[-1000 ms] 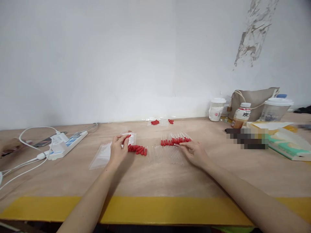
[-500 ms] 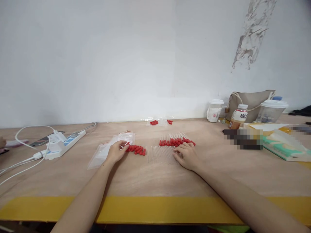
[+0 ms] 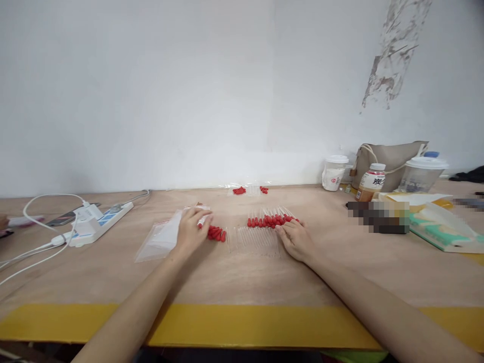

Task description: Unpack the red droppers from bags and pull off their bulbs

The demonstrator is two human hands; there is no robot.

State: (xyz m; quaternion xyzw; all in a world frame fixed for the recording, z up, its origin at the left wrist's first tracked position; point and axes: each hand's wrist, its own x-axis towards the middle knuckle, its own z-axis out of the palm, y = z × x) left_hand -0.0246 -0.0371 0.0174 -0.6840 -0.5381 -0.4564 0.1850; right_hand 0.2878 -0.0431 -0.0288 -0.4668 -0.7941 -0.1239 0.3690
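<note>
My left hand [image 3: 191, 231] rests on the wooden table [image 3: 242, 272] with its fingers curled over the left end of a small pile of red rubber caps [image 3: 217, 234]; it seems to pinch one cap. My right hand [image 3: 297, 238] lies palm down, fingers together, on the right end of a row of clear glass tubes [image 3: 253, 238]. Just behind that hand lies a row of tubes with red caps fitted [image 3: 270, 220]. Clear plastic bags [image 3: 161, 236] lie under and left of my left hand.
A white power strip [image 3: 99, 223] with cables and a phone sits at the left. More red caps in clear wrap [image 3: 247, 190] lie by the wall. Cups, a bottle [image 3: 372, 182], a beige bag and a tissue pack [image 3: 440, 229] crowd the right. A yellow strip edges the table front.
My left hand dropped from a raised pinch to the table, then slid right onto the red caps. My right hand came down onto the clear tubes and stayed by their right end.
</note>
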